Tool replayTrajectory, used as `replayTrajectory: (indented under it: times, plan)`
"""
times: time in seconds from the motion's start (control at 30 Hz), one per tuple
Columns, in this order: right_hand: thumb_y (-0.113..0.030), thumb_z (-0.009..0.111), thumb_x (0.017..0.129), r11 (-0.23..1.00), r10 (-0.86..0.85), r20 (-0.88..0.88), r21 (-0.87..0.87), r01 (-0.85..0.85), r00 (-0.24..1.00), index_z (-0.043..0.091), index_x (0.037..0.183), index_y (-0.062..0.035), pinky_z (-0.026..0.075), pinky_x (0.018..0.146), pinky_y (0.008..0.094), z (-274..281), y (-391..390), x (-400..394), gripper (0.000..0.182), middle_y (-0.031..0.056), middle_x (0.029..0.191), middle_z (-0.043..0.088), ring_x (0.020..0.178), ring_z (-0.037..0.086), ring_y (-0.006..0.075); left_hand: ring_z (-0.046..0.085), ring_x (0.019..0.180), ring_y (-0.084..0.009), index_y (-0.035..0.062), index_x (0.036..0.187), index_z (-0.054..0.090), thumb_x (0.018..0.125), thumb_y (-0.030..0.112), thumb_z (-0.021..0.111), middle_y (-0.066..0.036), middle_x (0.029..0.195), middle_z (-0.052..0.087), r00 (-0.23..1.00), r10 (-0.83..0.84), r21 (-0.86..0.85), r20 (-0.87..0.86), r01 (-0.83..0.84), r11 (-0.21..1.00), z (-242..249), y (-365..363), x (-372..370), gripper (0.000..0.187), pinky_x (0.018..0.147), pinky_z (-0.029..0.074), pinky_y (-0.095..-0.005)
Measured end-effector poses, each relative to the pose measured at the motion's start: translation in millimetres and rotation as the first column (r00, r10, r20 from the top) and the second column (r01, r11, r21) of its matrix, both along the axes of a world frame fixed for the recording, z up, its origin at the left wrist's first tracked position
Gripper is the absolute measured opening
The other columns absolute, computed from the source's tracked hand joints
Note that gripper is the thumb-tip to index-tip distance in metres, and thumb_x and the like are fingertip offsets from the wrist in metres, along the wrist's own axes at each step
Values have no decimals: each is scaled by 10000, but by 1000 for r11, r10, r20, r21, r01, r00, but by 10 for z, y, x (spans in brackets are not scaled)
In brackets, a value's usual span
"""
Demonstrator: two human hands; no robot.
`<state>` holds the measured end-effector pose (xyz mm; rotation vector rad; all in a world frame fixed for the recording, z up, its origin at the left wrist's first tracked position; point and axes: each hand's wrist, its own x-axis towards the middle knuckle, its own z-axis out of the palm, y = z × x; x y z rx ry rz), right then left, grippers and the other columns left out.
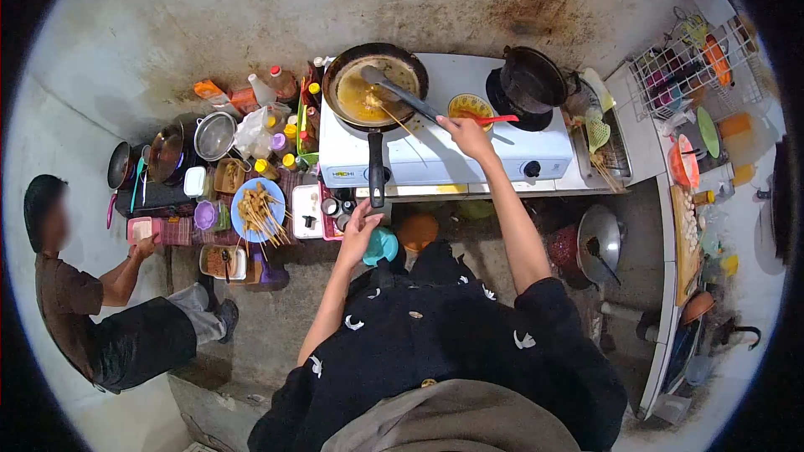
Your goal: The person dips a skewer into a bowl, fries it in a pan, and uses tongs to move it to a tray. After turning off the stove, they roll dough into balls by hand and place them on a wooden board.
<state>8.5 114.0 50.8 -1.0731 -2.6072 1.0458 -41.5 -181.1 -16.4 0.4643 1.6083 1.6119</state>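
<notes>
My right hand (466,137) is closed around the handle of a dark grey spatula (406,95), whose rounded head rests in the frying pan (421,75) on the left burner. In the pan, a skewer (392,117) with food at its tip lies in yellowish oil, its stick over the rim. Below the pan's black handle (376,169), my left hand (358,230) has its fingers apart, fingertips close to the handle's end. Right beside my right hand stands a patterned yellow bowl (459,101) of orange-brown sauce, with a red-handled utensil (497,119) across it.
A blackened pot (533,79) sits on the stove's (452,159) right burner. To the left, a blue plate (243,218) holds several skewers among bottles and containers. Another person (71,285) at far left holds a pale container. A metal wok (600,238) stands low on the right.
</notes>
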Motion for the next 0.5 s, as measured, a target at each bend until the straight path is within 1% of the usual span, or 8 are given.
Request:
replayTrajectory:
  times: [0.13, 0.2, 0.23, 0.3, 0.33, 0.4, 0.43, 0.5]
  plan:
    - [-585, 425, 808, 994, -42, -20, -98, 40, 999, 635, 874, -4, 435, 709, 415, -5, 3, -1, 621, 208, 726, 605, 790, 592, 363, 517, 1040, -196, 8, 1302, 289, 850, 56, 471, -154, 1266, 405, 1000, 6, 20, 8, -6, 1000, -27, -3, 5, 490, 912, 376, -292]
    - [-582, 428, 807, 998, -33, -7, 55, 33, 999, 637, 864, -6, 436, 695, 401, -31, -7, -1, 616, 201, 697, 600, 757, 595, 355, 518, 1040, -196, 5, 1299, 294, 850, 57, 471, -147, 1265, 408, 1000, 14, 36, 9, -15, 999, -53, -4, 7, 484, 912, 376, -292]
    - [-582, 428, 807, 998, -35, -8, 54, 35, 999, 637, 864, -6, 436, 695, 401, -34, -1, -6, 616, 201, 697, 600, 757, 595, 355, 518, 1040, -196, 5, 1299, 294, 850, 57, 471, -147, 1265, 408, 1000, 13, 35, 9, -13, 999, -52, -6, 3, 484, 912, 376, -292]
    - [-576, 429, 809, 991, -16, 6, -132, 17, 1000, 637, 876, -11, 435, 689, 393, -10, 12, -27, 606, 203, 708, 601, 741, 597, 343, 518, 1040, -194, 4, 1297, 297, 851, 59, 471, -148, 1259, 413, 1000, 17, 33, 20, -17, 999, -53, 4, -4, 481, 912, 376, -289]
    - [-576, 429, 809, 991, -15, 8, -132, 16, 1000, 637, 876, -11, 435, 689, 393, 4, -4, -31, 606, 203, 708, 601, 741, 597, 343, 518, 1040, -194, 4, 1297, 297, 851, 59, 471, -148, 1259, 413, 1000, 18, 34, 21, -19, 999, -63, 7, -6, 481, 912, 376, -289]
    - [-575, 427, 810, 996, -81, -3, 24, 81, 997, 634, 893, -13, 432, 685, 388, 15, -52, -31, 604, 195, 708, 598, 730, 597, 329, 517, 1041, -191, 5, 1297, 300, 852, 57, 470, -150, 1250, 418, 1000, 18, 19, 9, -19, 1000, -72, -5, -6, 478, 911, 376, -287]
    - [-575, 427, 810, 996, -81, -2, 21, 81, 997, 634, 893, -13, 432, 685, 388, 10, -44, -30, 604, 195, 708, 598, 730, 597, 329, 517, 1041, -191, 5, 1297, 300, 852, 57, 470, -150, 1250, 418, 1000, 19, 16, 9, -19, 1000, -61, -13, -7, 478, 911, 376, -287]
    - [-576, 427, 809, 991, 4, 24, -135, 0, 1000, 630, 903, -13, 433, 693, 398, 14, 8, -17, 606, 206, 746, 605, 761, 598, 341, 515, 1041, -187, 4, 1296, 300, 855, 62, 468, -153, 1240, 422, 1000, 4, 15, 18, -4, 1000, -23, -7, -14, 475, 911, 376, -286]
